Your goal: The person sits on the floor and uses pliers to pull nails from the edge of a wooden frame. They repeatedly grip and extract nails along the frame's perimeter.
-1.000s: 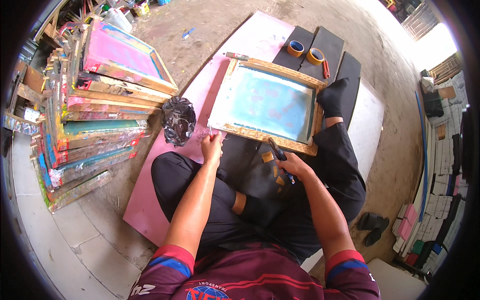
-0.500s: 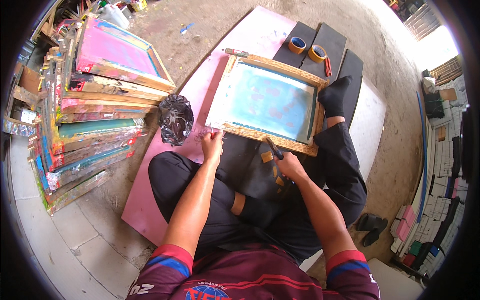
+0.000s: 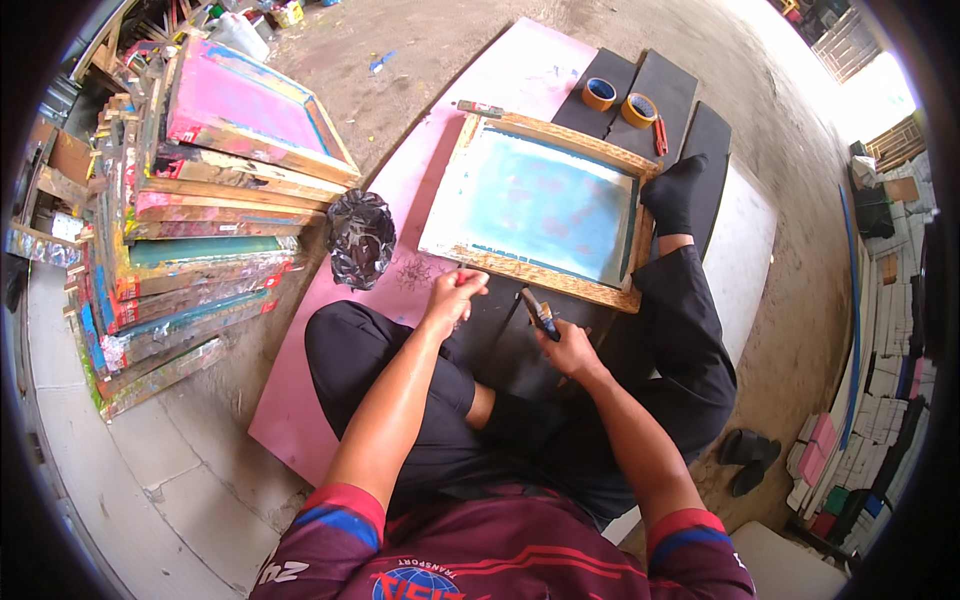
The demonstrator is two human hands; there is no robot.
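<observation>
A wooden-framed screen (image 3: 545, 205) with pale blue mesh lies tilted in front of me, its near edge just beyond my hands. My left hand (image 3: 455, 300) is closed near the frame's near left corner. A bit of red shows between its fingers; the rest of that small red-handled tool is mostly hidden. My right hand (image 3: 571, 350) grips a dark-blue-handled tool (image 3: 541, 316) with a lighter flat end, pointing up and left toward the frame's near rail. I cannot tell its exact kind. Both hands are apart from the frame.
A crumpled black plastic bag (image 3: 361, 240) sits left of the frame, beside a tall stack of paint-stained screens (image 3: 215, 215). Two tape rolls (image 3: 639, 109) and a red cutter (image 3: 661, 135) lie on black boards (image 3: 655, 80). My socked foot (image 3: 676, 195) touches the frame's right side.
My left hand has moved right and slightly down, away from the frame's corner, and turned. The right-hand tool has shifted slightly down and left. Tan scraps beside it no longer show.
</observation>
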